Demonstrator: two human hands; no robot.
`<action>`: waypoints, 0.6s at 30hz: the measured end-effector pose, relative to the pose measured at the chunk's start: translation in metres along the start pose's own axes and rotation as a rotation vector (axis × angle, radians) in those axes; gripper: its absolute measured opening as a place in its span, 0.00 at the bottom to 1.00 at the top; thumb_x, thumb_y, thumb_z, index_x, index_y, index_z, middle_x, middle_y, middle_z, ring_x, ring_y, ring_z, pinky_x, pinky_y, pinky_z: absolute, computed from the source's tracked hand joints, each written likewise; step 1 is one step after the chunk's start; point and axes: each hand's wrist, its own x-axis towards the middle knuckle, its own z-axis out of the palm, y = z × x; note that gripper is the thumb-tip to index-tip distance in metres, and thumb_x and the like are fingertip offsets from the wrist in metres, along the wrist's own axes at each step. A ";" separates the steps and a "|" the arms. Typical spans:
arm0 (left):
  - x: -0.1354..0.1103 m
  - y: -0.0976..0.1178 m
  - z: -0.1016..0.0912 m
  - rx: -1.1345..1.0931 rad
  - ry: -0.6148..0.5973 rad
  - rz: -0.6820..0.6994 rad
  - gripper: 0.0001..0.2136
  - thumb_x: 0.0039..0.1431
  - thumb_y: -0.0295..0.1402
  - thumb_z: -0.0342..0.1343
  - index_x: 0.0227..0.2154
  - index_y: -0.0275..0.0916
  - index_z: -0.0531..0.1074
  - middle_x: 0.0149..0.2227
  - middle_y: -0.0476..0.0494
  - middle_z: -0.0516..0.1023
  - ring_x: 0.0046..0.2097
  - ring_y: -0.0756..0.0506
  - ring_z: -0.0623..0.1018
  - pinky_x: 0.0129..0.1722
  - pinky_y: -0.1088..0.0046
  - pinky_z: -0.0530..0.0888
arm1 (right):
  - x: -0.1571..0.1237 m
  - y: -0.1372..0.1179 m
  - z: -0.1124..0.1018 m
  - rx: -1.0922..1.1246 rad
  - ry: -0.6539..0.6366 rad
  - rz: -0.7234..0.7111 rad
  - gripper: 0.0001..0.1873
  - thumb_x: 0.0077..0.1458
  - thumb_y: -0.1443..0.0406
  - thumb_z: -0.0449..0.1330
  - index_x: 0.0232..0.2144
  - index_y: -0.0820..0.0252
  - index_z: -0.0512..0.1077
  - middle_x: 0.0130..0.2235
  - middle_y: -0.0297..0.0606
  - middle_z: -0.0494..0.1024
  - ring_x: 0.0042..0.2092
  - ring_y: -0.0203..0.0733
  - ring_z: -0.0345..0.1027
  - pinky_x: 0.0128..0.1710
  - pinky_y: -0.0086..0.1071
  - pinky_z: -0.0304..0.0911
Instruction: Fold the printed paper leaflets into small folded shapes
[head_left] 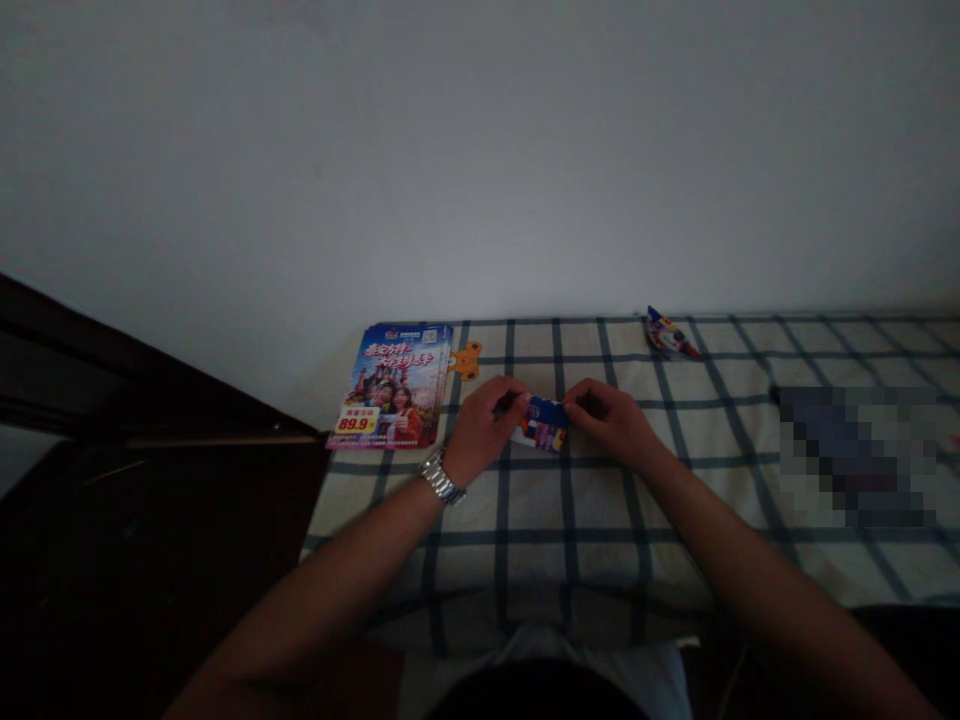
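Between my two hands is a small folded paper flyer (pixel 545 424), blue along the top with printed colour and white below. My left hand (pixel 487 425), with a metal watch on its wrist, pinches the flyer's left upper edge between thumb and forefinger. At the right upper corner, my right hand (pixel 611 420) pinches it the same way. The flyer is low over the checked cloth; whether it touches the cloth I cannot tell. Left of my left hand lies a stack of printed flyers (pixel 394 385) with a blue top and "89.9" near the bottom.
A folded paper piece (pixel 669 335) rests near the wall at the back right. An orange bear-shaped print (pixel 466 361) shows beside the stack. A pixelated dark object (pixel 847 450) lies to the right on the checked cloth (pixel 480 555). The white wall (pixel 525 180) rises behind.
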 end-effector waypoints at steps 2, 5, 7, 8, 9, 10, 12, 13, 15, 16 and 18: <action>0.000 0.000 -0.001 -0.006 -0.012 -0.002 0.10 0.70 0.39 0.52 0.37 0.40 0.73 0.35 0.48 0.78 0.37 0.48 0.77 0.39 0.71 0.73 | 0.000 0.000 0.000 0.017 -0.017 0.007 0.09 0.61 0.57 0.61 0.36 0.56 0.74 0.33 0.35 0.78 0.33 0.41 0.72 0.32 0.33 0.67; 0.001 -0.002 -0.001 0.012 -0.025 0.008 0.10 0.70 0.39 0.52 0.37 0.40 0.74 0.35 0.48 0.77 0.37 0.47 0.77 0.39 0.71 0.73 | -0.001 -0.003 0.000 -0.004 -0.048 0.024 0.10 0.62 0.56 0.61 0.37 0.56 0.76 0.34 0.36 0.80 0.35 0.42 0.73 0.34 0.34 0.67; 0.001 -0.002 -0.001 0.024 -0.035 0.018 0.10 0.70 0.39 0.53 0.38 0.40 0.74 0.36 0.48 0.77 0.38 0.47 0.77 0.39 0.71 0.72 | -0.001 -0.004 0.000 -0.031 -0.068 0.029 0.12 0.62 0.55 0.61 0.37 0.56 0.77 0.34 0.36 0.80 0.35 0.42 0.73 0.34 0.34 0.67; 0.001 -0.002 -0.001 0.028 -0.041 0.022 0.10 0.70 0.39 0.52 0.38 0.41 0.74 0.36 0.48 0.77 0.38 0.47 0.77 0.39 0.70 0.72 | -0.001 -0.005 -0.001 -0.035 -0.076 0.028 0.12 0.62 0.55 0.61 0.37 0.56 0.77 0.34 0.36 0.81 0.35 0.42 0.74 0.34 0.35 0.68; 0.001 -0.002 -0.002 0.033 -0.044 0.027 0.10 0.70 0.39 0.52 0.38 0.41 0.74 0.36 0.48 0.78 0.38 0.47 0.77 0.39 0.70 0.72 | -0.001 -0.005 -0.001 -0.032 -0.082 0.025 0.12 0.62 0.54 0.61 0.37 0.56 0.77 0.34 0.36 0.81 0.35 0.42 0.74 0.35 0.35 0.68; 0.001 -0.002 -0.002 0.039 -0.047 0.031 0.10 0.70 0.39 0.52 0.38 0.41 0.74 0.36 0.48 0.78 0.38 0.47 0.77 0.40 0.70 0.72 | -0.001 -0.005 -0.001 -0.026 -0.090 0.022 0.12 0.62 0.54 0.61 0.38 0.55 0.78 0.35 0.36 0.81 0.35 0.42 0.74 0.35 0.35 0.68; 0.001 -0.002 -0.002 0.051 -0.053 0.043 0.10 0.70 0.39 0.52 0.38 0.40 0.74 0.37 0.47 0.78 0.39 0.46 0.77 0.40 0.69 0.72 | -0.001 -0.003 -0.001 -0.020 -0.103 0.017 0.12 0.63 0.55 0.61 0.38 0.55 0.78 0.35 0.35 0.82 0.35 0.42 0.74 0.35 0.34 0.68; 0.001 -0.002 -0.002 0.053 -0.056 0.050 0.09 0.70 0.38 0.52 0.37 0.40 0.74 0.36 0.47 0.77 0.39 0.46 0.77 0.40 0.69 0.72 | -0.001 -0.003 -0.001 -0.024 -0.111 0.014 0.12 0.63 0.55 0.61 0.38 0.55 0.78 0.35 0.35 0.82 0.35 0.42 0.74 0.35 0.34 0.68; 0.001 -0.002 -0.002 0.049 -0.060 0.056 0.08 0.69 0.37 0.53 0.37 0.40 0.74 0.36 0.48 0.77 0.38 0.47 0.77 0.40 0.70 0.72 | -0.001 -0.001 0.000 -0.040 -0.122 0.000 0.12 0.63 0.55 0.61 0.37 0.55 0.78 0.34 0.35 0.81 0.35 0.42 0.74 0.34 0.33 0.67; 0.001 -0.002 -0.001 0.047 -0.062 0.056 0.08 0.69 0.37 0.53 0.37 0.40 0.73 0.35 0.48 0.77 0.37 0.47 0.76 0.39 0.70 0.71 | -0.001 -0.001 0.000 -0.048 -0.128 -0.009 0.12 0.63 0.55 0.60 0.37 0.55 0.78 0.34 0.35 0.81 0.34 0.41 0.74 0.34 0.33 0.67; 0.000 -0.001 0.000 0.047 -0.069 0.048 0.09 0.69 0.37 0.52 0.36 0.40 0.73 0.34 0.48 0.76 0.36 0.47 0.76 0.38 0.71 0.71 | -0.001 0.000 0.001 -0.071 -0.132 -0.029 0.11 0.64 0.56 0.60 0.37 0.56 0.77 0.34 0.35 0.81 0.34 0.41 0.73 0.35 0.33 0.67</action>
